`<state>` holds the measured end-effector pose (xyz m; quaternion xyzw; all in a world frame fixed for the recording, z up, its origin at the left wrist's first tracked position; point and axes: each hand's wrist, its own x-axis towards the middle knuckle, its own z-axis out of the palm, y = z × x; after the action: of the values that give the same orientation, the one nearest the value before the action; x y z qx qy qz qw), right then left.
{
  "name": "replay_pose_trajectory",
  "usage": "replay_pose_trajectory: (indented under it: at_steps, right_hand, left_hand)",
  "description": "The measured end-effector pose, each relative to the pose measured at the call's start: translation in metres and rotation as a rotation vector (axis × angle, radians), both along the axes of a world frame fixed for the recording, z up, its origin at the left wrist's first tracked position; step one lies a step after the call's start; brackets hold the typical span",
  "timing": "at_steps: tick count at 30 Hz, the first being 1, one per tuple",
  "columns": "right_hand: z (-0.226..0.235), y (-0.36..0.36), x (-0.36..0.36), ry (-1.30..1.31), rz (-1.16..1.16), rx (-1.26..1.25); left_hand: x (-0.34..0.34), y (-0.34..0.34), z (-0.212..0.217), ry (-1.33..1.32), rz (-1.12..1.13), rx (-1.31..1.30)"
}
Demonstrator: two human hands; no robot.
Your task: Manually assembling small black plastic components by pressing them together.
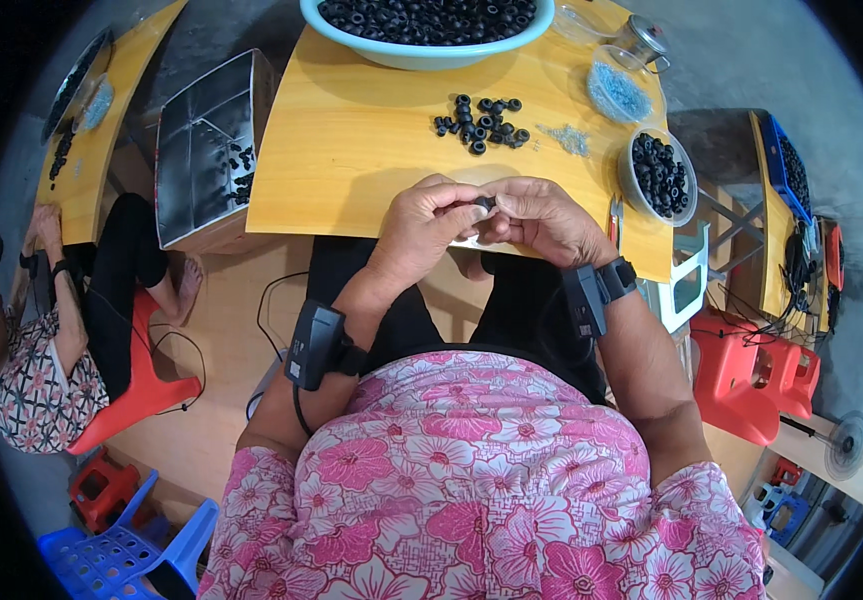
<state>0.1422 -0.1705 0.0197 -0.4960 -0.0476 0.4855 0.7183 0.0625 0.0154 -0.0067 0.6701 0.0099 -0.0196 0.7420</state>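
Observation:
Both hands meet over the near edge of the yellow table [341, 180]. My left hand [421, 218] pinches a small black rubber-like ring part [486, 202] between thumb and fingers. Against its other side, the fingers of my right hand [543, 215] are closed on the same part; the fingers hide much of it. Just beyond lies a loose pile of black ring-shaped parts [478, 128]. Small clear pieces [568, 139] are scattered to its right. A translucent tub [692, 190] full of black parts stands near my right hand.
A light-blue basin [426, 56] heaped with black parts stands at the far edge. A bowl of clear bluish pieces [619, 92] and a metal cup [643, 38] are far right. Red-handled pliers [614, 220] lie by the tub. A carton [206, 150] and a seated co-worker [61, 360] are left.

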Motion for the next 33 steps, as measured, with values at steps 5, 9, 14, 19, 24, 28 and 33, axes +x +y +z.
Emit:
replay_pose_trajectory:
  at_steps: [5, 9, 14, 19, 24, 28, 33]
  right_hand:
    - [-0.007, -0.006, 0.008, 0.076, 0.090, 0.055]
    - [-0.008, -0.007, 0.011, 0.103, 0.124, 0.030]
    - [-0.005, -0.005, 0.009, 0.106, 0.134, 0.008]
    - [-0.011, -0.007, 0.007, 0.068, 0.129, 0.051]
    - [-0.015, -0.010, 0.005, 0.018, 0.121, 0.064]
    - [0.000, -0.002, -0.008, -0.022, 0.046, -0.028]
    - [-0.002, 0.002, -0.024, -0.223, -0.004, -0.106]
  left_hand:
    - [0.003, 0.005, -0.006, -0.033, -0.065, 0.002]
    - [0.003, 0.006, 0.000, 0.033, -0.102, -0.065]
    - [0.001, 0.005, -0.003, 0.020, -0.075, -0.039]
    - [0.001, 0.003, -0.003, 0.017, -0.079, -0.062]
    - [0.002, -0.002, 0.002, -0.026, -0.048, -0.034]
    - [0.002, 0.000, -0.001, 0.021, -0.084, 0.038]
    - [0.002, -0.002, -0.006, -0.009, -0.127, 0.093]
